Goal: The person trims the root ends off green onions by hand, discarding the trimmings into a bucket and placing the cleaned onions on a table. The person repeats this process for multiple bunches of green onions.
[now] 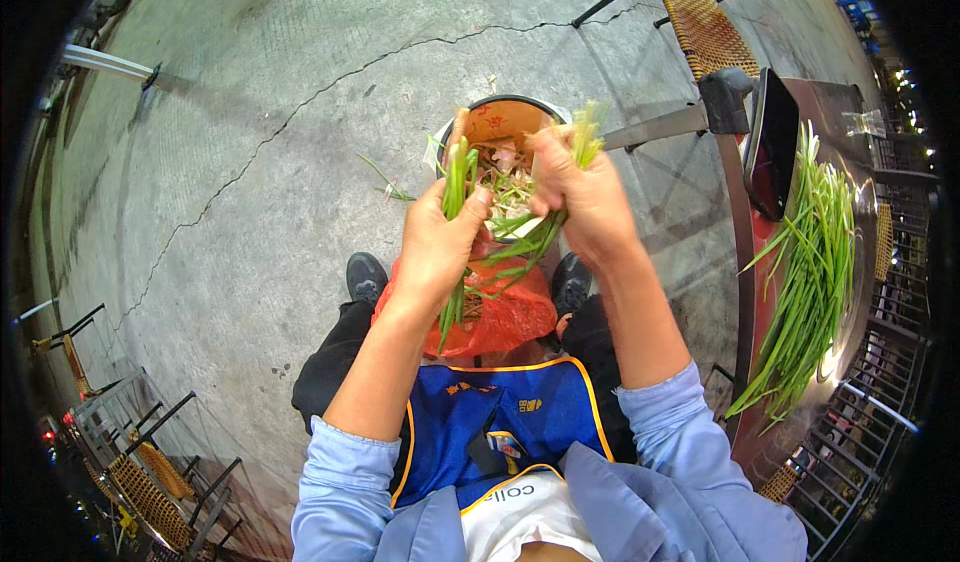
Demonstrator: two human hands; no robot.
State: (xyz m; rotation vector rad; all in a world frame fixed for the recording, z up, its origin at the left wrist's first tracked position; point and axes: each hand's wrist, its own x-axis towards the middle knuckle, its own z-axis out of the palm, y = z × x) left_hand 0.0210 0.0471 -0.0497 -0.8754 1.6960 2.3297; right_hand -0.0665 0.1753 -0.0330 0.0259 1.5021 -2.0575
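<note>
My left hand [442, 228] grips a small bunch of green onions [456, 183], whose leaves hang down past the wrist. Pale green stalks [587, 138], blurred at the top, stick up out of my closed right hand [589, 194]. More green leaves [529, 243] trail below and between the hands. Both hands are over a bin [495, 116] with an orange inner wall, which holds peelings and onion scraps [510, 183]. Close to my knees, an open red plastic bag [525, 303] has brownish matter inside, partly hidden by the leaves.
A table [742, 262] at my right bears a heap of green onions [810, 292] and a phone [772, 146] on a clamp arm [660, 127]. A woven chair [705, 29] stands beyond it. More woven chairs [150, 494] are at the lower left. Loose leaves [394, 187] lie on the concrete.
</note>
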